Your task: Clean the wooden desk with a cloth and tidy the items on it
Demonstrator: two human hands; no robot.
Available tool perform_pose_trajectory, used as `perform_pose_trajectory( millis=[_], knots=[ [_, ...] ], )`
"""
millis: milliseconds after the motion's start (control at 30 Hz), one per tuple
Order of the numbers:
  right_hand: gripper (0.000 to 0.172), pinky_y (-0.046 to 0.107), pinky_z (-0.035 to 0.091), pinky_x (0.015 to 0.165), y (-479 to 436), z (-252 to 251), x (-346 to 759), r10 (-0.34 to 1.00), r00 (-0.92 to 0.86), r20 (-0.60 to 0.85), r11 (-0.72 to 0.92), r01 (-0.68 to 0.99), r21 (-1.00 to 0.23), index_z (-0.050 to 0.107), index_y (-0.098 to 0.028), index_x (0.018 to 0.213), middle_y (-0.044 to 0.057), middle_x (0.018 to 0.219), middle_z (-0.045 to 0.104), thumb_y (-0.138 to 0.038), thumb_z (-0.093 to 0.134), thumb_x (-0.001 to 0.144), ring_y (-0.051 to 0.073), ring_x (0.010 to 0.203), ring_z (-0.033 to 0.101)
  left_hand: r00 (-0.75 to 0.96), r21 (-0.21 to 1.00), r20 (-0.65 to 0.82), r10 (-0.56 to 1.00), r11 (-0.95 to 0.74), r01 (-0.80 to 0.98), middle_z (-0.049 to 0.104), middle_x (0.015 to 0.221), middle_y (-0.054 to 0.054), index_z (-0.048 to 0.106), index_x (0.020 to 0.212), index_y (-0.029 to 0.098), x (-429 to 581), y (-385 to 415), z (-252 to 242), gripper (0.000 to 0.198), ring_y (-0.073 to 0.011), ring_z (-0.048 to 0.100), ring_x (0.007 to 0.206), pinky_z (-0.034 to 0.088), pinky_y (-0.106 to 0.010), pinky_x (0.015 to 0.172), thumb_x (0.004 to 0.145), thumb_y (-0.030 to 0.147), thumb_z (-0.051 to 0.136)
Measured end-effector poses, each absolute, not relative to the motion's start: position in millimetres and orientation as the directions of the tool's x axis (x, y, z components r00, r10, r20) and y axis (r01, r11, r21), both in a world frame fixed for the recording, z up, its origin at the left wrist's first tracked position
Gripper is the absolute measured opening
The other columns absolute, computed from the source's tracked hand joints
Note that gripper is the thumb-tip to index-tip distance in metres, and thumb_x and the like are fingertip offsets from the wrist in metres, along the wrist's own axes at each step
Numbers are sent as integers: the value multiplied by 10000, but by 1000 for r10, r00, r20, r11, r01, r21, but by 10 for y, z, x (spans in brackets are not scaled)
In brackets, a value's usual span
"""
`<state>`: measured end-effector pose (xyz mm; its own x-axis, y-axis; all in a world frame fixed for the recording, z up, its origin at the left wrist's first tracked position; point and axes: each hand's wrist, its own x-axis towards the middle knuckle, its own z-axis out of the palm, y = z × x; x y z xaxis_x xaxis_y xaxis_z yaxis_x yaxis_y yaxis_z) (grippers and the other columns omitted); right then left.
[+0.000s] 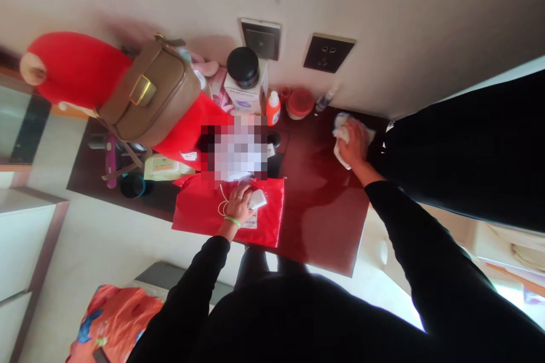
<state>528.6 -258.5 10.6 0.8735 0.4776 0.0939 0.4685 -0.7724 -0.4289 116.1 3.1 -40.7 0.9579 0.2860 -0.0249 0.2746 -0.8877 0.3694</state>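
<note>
My right hand [354,144] is closed round a white cloth [342,150] with some blue on it, which lies against the dark red tabletop [323,204] near its right end. My left hand [239,204], with a ring and a pale green bracelet, rests over a red plastic mailer bag [191,210] at the front of the table. Its fingers are curled at a white charger [258,199]; the grip is partly hidden. A thin white cable [222,207] loops out on the hand's left. Just behind it, a blurred patch hides some pale item.
Along the wall stand an orange bottle [273,109], a red-lidded jar [300,104] and a white box [247,96] under a black-lidded jar [243,67]. A brown handbag [149,93] leans on a red plush thing [80,71] at left. A black curtain [464,147] hangs right.
</note>
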Motion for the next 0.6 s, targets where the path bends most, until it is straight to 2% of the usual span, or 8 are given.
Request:
perform_pose_trajectory(
  millis=[67, 133, 233, 333, 500, 567, 600],
  knots=[
    [541, 576, 122, 1380, -2541, 68, 5419, 333, 932, 142, -818, 360, -449, 555, -29, 1541, 251, 1754, 422, -266, 557, 1055, 254, 1659, 230, 957, 386, -46, 287, -879, 282, 665, 1547, -200, 722, 1396, 183, 1174, 30, -383, 637, -443, 628, 1441, 497, -586, 1274, 775, 208, 863],
    [586, 635, 93, 1371, -2359, -4, 5454, 293, 942, 161, -820, 334, -465, 528, -61, 1584, 225, 1792, 370, -373, 560, 1089, 267, 1665, 171, 954, 399, -79, 291, -867, 298, 665, 1548, -199, 720, 1395, 189, 1190, 27, -358, 637, -440, 623, 1446, 497, -587, 1273, 776, 216, 866],
    [595, 629, 105, 1392, -2102, -114, 5160, 450, 885, 123, -792, 459, -403, 550, -168, 1619, 126, 1829, 338, -447, 551, 1094, 287, 1702, 154, 948, 407, -113, 298, -856, 318, 654, 1562, -198, 718, 1384, 199, 1208, 18, -337, 626, -434, 611, 1458, 479, -588, 1287, 776, 228, 869],
    [610, 644, 140, 1399, -2169, -162, 4465, 575, 815, 71, -755, 562, -338, 564, -196, 1634, 109, 1824, 360, -438, 548, 1074, 340, 1732, 183, 946, 417, -112, 304, -850, 322, 647, 1570, -195, 706, 1385, 204, 1209, 11, -340, 608, -425, 602, 1469, 464, -583, 1295, 799, 246, 862],
    [561, 638, 216, 1387, -2925, -199, 3272, 818, 574, -33, -537, 741, -404, 654, -254, 1564, 96, 1751, 493, -350, 568, 1018, 352, 1714, 279, 949, 437, -99, 299, -844, 311, 652, 1550, -225, 674, 1426, 165, 1213, 25, -344, 677, -453, 613, 1451, 455, -621, 1289, 798, 300, 888],
    [547, 630, 229, 1387, -3181, -215, 3137, 841, 538, -50, -505, 749, -429, 687, -259, 1519, 96, 1713, 543, -320, 574, 987, 343, 1697, 323, 956, 450, -86, 280, -845, 289, 641, 1560, -239, 623, 1493, 144, 1223, 30, -328, 756, -458, 594, 1476, 438, -630, 1298, 814, 343, 889],
    [549, 630, 228, 1386, -3244, -222, 3169, 810, 586, -37, -544, 725, -423, 690, -245, 1508, 108, 1708, 546, -319, 571, 978, 344, 1694, 328, 960, 457, -81, 267, -846, 274, 632, 1570, -244, 588, 1536, 141, 1225, 30, -313, 807, -458, 583, 1491, 434, -633, 1300, 822, 367, 888]
  ],
)
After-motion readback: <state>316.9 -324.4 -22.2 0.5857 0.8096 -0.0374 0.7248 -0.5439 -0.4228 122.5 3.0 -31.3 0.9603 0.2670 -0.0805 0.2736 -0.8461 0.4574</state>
